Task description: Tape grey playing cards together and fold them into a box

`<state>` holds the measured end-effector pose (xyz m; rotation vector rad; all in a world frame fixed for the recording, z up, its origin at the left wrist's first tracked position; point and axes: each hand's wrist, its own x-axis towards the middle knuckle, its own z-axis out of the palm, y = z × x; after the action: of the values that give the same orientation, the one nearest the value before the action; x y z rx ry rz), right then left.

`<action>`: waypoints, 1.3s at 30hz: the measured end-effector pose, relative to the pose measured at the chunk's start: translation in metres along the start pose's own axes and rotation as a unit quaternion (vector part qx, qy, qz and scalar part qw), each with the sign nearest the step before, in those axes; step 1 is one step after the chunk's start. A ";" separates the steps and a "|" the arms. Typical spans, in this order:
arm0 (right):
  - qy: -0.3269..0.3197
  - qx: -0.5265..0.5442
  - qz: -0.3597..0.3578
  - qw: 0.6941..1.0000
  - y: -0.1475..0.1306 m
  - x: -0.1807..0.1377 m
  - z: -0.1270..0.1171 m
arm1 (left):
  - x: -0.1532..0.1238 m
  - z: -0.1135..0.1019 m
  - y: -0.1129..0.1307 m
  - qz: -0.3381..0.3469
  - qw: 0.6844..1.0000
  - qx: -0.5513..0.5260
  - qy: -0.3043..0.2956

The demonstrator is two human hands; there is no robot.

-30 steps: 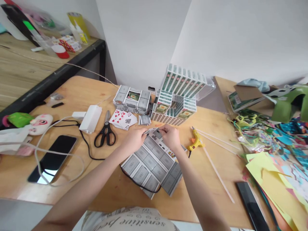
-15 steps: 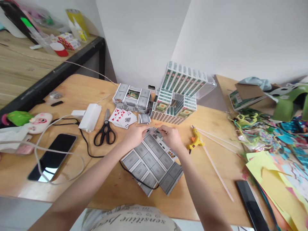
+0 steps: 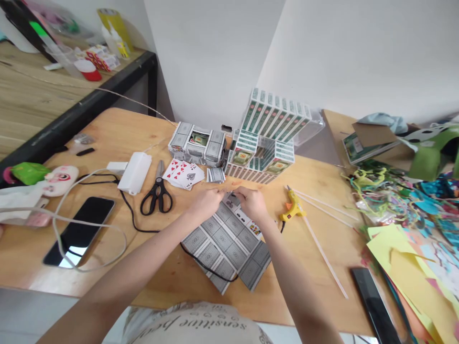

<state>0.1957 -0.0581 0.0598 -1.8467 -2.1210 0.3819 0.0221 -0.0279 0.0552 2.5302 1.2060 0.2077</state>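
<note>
The left hand (image 3: 210, 200) and right hand (image 3: 252, 203) are close together at the far corner of a panel of playing cards (image 3: 225, 231), both closed in a pinch on it with the fingers curled in; the fingers hide whether a separate card is held there too. The panel lies on the table (image 3: 311, 296) in front of the person, between the forearms, mostly grey card backs, with a few card faces showing along the side by the right hand. A black cable (image 3: 210, 271) curves across its near part. To the right of the right hand lies a yellow glue gun (image 3: 294, 208), its nozzle pointing away from the person, and near it a clear glue stick (image 3: 324, 255) lies on a slant. Left of the left hand are black-handled scissors (image 3: 156, 195), their blades together and pointing away, with fanned cards (image 3: 182, 174) face up just beside them and a small pile of cards (image 3: 215, 175) next to those. Beyond the hands stand a box covered in cards (image 3: 184, 134) and, to its right, stacked green-and-white card boxes (image 3: 276, 114). A phone (image 3: 81, 227) lies farther left, crossed by a white cable (image 3: 124, 243).
</note>
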 end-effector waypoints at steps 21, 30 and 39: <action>-0.050 -0.117 -0.072 0.989 -0.014 -0.001 -0.004 | -0.009 0.007 -0.008 -0.007 0.998 -0.045 0.044; 0.019 0.154 0.017 0.988 0.006 0.001 0.011 | -0.001 0.006 -0.001 -0.009 1.000 0.002 0.012; 0.053 0.236 0.056 0.969 0.016 0.004 0.011 | -0.033 -0.007 0.041 0.077 0.983 0.051 0.156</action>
<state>0.2056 -0.0521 0.0436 -1.6628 -1.6738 0.7266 0.0294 -0.0761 0.0771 2.7576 1.1524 0.6159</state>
